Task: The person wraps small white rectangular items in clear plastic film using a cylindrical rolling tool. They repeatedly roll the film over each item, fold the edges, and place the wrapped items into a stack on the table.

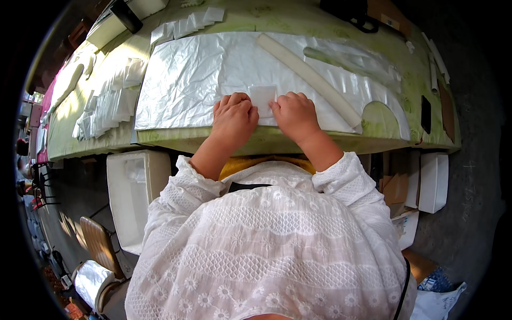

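A small, square, translucent plastic bag [264,97] lies between my two hands on a wide, crinkled sheet of clear plastic [184,80]. The fingers of my left hand [233,118] are curled closed at the bag's left edge. At its right edge, my right hand [295,114] is also closed, its thumb pressed to the bag's side. Both sets of fingertips are partly hidden. Slanting across the sheet, right of the bag, is a long whitish tube [309,77].
Several rows of small clear bags [109,109] lie to the left on the green tablecloth [181,137]; more bags [189,24] lie behind the sheet. A black phone [425,114] rests far right. A white foam box [118,197] stands below the table's left edge.
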A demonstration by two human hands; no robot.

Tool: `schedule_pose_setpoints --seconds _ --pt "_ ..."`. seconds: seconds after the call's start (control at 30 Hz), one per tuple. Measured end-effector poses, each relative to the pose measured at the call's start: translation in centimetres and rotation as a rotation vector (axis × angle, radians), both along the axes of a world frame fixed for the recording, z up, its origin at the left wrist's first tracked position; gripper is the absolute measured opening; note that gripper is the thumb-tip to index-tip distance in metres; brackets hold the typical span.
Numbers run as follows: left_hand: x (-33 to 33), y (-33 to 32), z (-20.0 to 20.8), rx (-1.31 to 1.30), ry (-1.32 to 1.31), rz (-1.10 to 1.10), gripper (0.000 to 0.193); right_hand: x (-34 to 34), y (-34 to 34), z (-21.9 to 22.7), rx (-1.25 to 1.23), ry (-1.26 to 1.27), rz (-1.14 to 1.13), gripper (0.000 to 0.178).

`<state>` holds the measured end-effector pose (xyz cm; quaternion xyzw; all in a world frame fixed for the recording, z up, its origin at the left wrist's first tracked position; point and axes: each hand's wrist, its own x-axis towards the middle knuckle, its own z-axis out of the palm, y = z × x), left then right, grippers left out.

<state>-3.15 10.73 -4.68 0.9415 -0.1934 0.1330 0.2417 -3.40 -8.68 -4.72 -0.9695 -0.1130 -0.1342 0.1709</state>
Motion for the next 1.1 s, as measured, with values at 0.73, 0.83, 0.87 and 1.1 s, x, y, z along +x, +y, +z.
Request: schedule_pose_setpoints --seconds 0.73,0.83,0.87,1.1 --pt "-2.2 -0.9 0.6 -0.04 0.032 -0.195 0.065 2.3 -0.4 2.9 0.043 0.376 -0.009 0.049" --pt "-6.6 1.0 -0.3 -0.41 0.213 -0.275 0.048 1.8 -0.9 2.5 0.08 0.359 0.018 0.051" --pt "-8.0 1.8 -1.7 -0.657 0.448 -0.206 0.045 1.0 -0.9 2.4 0.054 0.323 0.045 0.049" --pt "-9.8 1.5 -2.3 -1.168 0.805 -0.032 0.065 -4.2 -0.1 1.7 0.065 0.122 0.146 0.051"
